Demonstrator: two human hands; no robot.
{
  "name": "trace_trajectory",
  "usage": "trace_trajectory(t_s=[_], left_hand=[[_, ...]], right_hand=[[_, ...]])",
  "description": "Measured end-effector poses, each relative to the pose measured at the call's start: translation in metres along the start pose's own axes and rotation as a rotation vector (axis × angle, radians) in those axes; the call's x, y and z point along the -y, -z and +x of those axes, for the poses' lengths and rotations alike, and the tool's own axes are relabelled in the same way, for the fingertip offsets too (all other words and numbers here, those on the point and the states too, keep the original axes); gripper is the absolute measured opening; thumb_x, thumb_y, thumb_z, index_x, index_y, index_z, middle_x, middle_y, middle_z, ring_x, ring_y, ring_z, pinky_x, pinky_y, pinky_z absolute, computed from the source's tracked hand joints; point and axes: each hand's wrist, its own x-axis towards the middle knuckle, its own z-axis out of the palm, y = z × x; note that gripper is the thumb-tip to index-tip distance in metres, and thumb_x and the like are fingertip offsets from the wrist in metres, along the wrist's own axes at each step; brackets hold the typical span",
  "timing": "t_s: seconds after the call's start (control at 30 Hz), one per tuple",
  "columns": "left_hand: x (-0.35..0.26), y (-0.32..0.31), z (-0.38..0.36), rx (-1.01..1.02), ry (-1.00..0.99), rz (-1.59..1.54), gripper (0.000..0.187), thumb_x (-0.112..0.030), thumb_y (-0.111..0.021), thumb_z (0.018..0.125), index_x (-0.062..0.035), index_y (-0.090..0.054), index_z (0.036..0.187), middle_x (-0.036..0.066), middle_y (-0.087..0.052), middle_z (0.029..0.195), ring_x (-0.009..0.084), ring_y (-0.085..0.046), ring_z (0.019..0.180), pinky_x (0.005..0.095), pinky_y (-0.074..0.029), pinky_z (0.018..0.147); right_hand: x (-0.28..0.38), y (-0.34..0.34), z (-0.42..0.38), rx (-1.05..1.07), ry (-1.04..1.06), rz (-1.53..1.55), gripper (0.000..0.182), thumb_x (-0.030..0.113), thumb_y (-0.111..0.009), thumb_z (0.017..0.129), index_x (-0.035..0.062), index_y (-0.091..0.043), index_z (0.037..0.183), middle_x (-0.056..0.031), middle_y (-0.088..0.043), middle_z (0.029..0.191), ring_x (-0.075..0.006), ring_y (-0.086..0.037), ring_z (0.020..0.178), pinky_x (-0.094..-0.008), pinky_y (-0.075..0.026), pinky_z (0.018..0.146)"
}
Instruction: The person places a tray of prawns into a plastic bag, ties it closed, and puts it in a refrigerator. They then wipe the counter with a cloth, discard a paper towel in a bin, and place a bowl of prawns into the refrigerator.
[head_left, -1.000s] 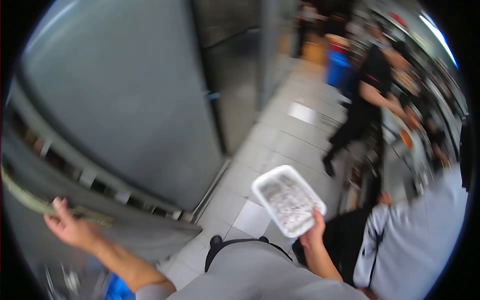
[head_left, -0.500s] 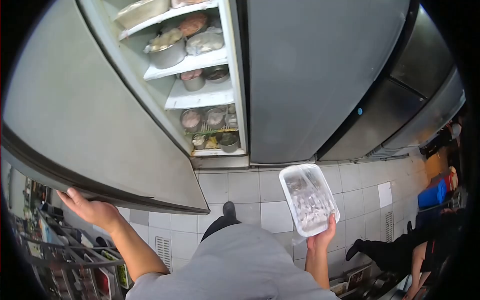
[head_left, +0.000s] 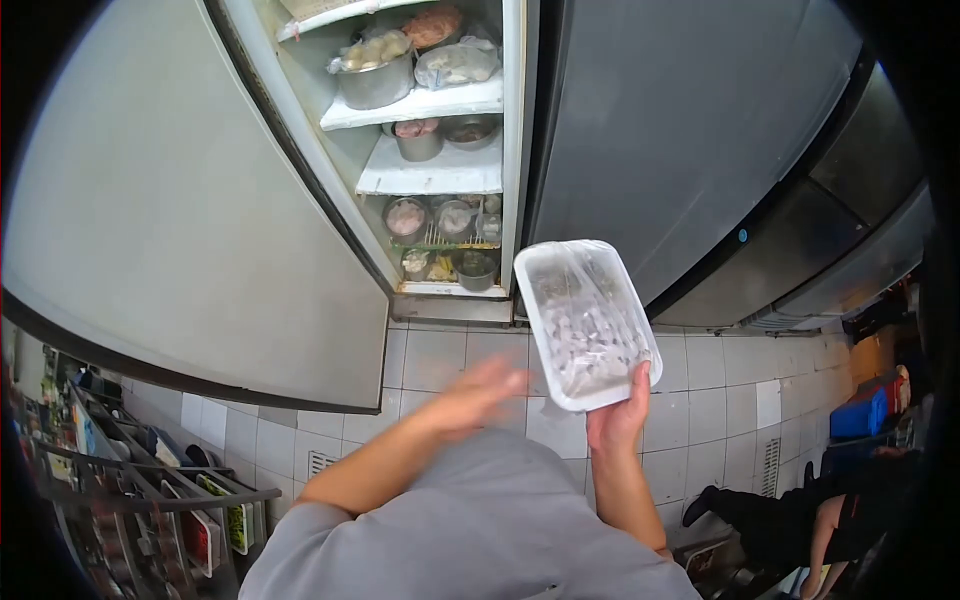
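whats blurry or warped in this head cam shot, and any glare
Head view: the left hand is smeared by motion blur, while the right hand and its plastic tray are sharp. Fisheye distortion bows the open fridge door and leaves black corners. Soft sheen on the closed steel door, no harsh glare; the fridge shelves are evenly lit.

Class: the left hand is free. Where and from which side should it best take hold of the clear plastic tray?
Probably the tray's left long rim, from the left. The right hand pinches only the near short end, the tray juts out towards the fridge, and the left hand hovers near that side.
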Motion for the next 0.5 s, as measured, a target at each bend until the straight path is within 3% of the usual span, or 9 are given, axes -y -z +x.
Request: trace_trajectory(t_s=[0.07,0.2,0.5], left_hand=[[-0.004,-0.06,0.01,0.159,0.046,-0.364,0.069,-0.036,-0.069,0.098,-0.0115,-0.038,0.153,0.011,-0.05,0.148,0.0272,-0.05,0.135,0.0486,-0.047,0.106],[-0.014,-0.051,0.037,0.102,0.165,-0.272,0.064,-0.033,-0.071,0.097,-0.0125,-0.042,0.15,0.007,-0.052,0.146,0.0249,-0.051,0.133,0.0479,-0.047,0.105],[-0.003,-0.035,0.046,0.15,-0.016,-0.185,0.061,-0.026,-0.072,0.095,-0.0112,-0.044,0.147,0.007,-0.057,0.141,0.0241,-0.053,0.131,0.0449,-0.045,0.108]], right_hand=[[-0.002,-0.017,-0.002,-0.08,-0.016,-0.107,0.063,0.045,-0.043,0.107,0.0002,-0.038,0.151,-0.0159,-0.049,0.15,-0.0295,-0.049,0.138,-0.0432,-0.038,0.115],[-0.023,-0.006,0.004,-0.057,0.091,-0.228,0.063,0.041,-0.047,0.108,-0.0002,-0.034,0.153,-0.0156,-0.045,0.153,-0.0282,-0.046,0.14,-0.0426,-0.037,0.116],[-0.041,0.009,0.006,-0.072,0.069,-0.127,0.063,0.036,-0.049,0.107,-0.0014,-0.031,0.154,-0.0154,-0.042,0.155,-0.0278,-0.042,0.143,-0.0434,-0.033,0.118]])
